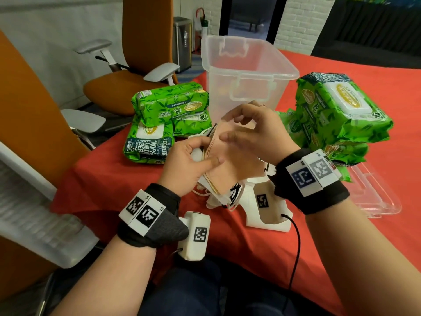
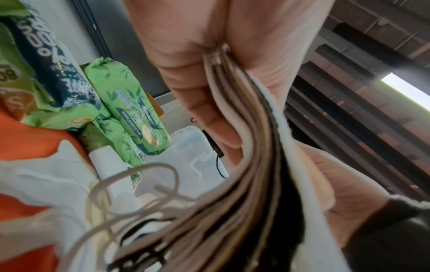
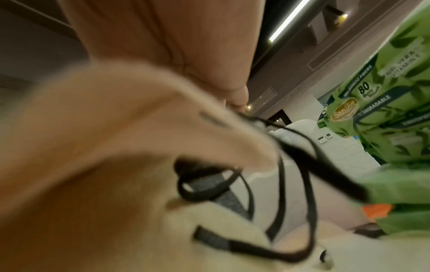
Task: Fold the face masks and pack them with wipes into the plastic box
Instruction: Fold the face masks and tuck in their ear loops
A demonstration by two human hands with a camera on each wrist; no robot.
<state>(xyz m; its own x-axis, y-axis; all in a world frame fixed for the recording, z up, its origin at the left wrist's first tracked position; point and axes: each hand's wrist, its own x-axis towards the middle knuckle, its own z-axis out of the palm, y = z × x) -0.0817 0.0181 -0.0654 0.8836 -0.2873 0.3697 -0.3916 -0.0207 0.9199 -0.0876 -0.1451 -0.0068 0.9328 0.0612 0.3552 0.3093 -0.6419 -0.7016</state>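
Right now the left hand point(image 1: 184, 165) pinches a stack of folded beige and white face masks point(image 1: 230, 165), while the right hand point(image 1: 255, 133) pinches its top mask's edge above the red tablecloth point(image 1: 114, 179).

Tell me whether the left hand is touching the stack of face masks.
Touching. In the head view the left hand grips the stack of face masks, thumb pressed on the top mask; the left wrist view shows fingers against its edges.

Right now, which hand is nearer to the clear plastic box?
The right hand. It is raised just in front of the clear plastic box, fingertips near its front wall. The left hand sits lower and farther back, gripping the stack of masks.
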